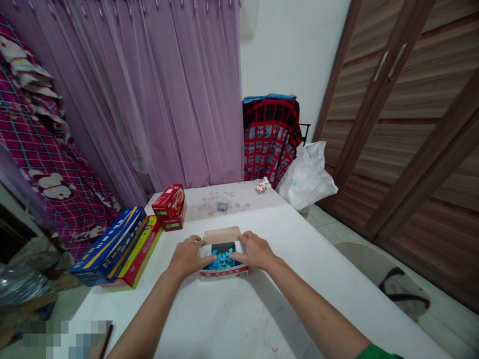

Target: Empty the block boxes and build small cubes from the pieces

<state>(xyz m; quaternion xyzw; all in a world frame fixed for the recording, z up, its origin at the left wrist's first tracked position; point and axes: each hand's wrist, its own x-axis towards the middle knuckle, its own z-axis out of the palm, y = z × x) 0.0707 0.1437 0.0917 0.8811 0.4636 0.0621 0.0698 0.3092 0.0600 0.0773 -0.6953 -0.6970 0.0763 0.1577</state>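
On the white table stands a small open cardboard box [224, 273], red and white on its front, with its flap [222, 233] raised at the far side. Several bright blue pieces [221, 260], shaped like small jigsaw pieces, fill it. My left hand [187, 257] grips the box's left end, thumb reaching over the blue pieces. At the opposite end, my right hand [258, 251] holds on in the same way, its thumb also inside the rim. Whether the thumbs touch the pieces, I cannot tell.
Two red boxes [170, 205] are stacked at the table's [299, 284] back left, beside blue boxes [110, 244] and a yellow-and-red box [140, 252]. A crumpled wrapper [263, 185] lies at the far edge. A white plastic bag [309, 177] stands beyond the right edge, before a wooden wardrobe [404, 124].
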